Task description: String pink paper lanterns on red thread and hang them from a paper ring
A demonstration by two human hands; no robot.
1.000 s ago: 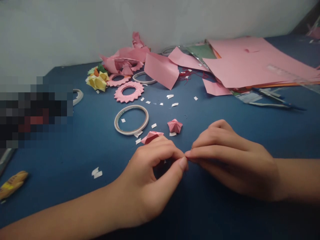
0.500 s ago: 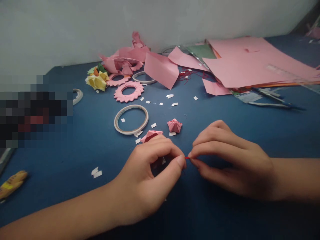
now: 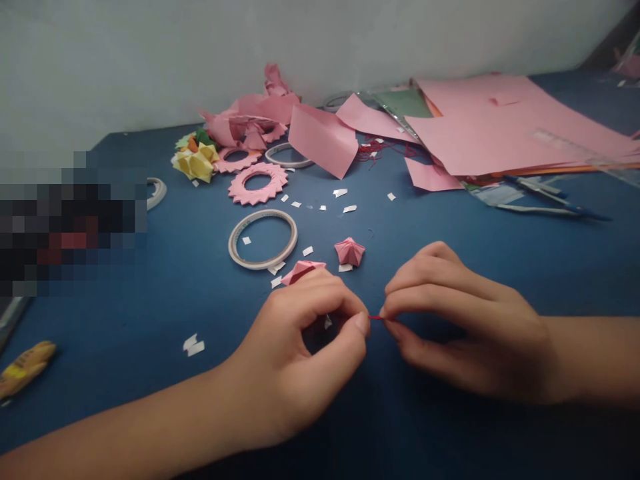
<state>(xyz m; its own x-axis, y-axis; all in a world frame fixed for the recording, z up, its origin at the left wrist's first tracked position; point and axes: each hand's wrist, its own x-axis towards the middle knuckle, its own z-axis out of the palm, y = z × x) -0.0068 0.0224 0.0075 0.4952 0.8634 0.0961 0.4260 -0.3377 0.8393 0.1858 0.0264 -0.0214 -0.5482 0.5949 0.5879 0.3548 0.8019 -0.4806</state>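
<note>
Red thread [image 3: 376, 317] spanning two pinched hands, over blue bench [image 3: 150, 280].
L to R: brown object [image 3: 27, 368] with yellow band, dark marks on it, can't read; tape ring [image 3: 263, 266], small print inside, illegible, no brand readable; left hand [image 3: 290, 357] thumb and index pinching one end, pink folded piece [image 3: 304, 269] just behind it; pink star [image 3: 350, 252] beyond the thread; right hand [image 3: 475, 317] fingertips pinching the other end. Step reads as fine thread handling; next move probably calls for a light, steady pinch both sides.
</note>
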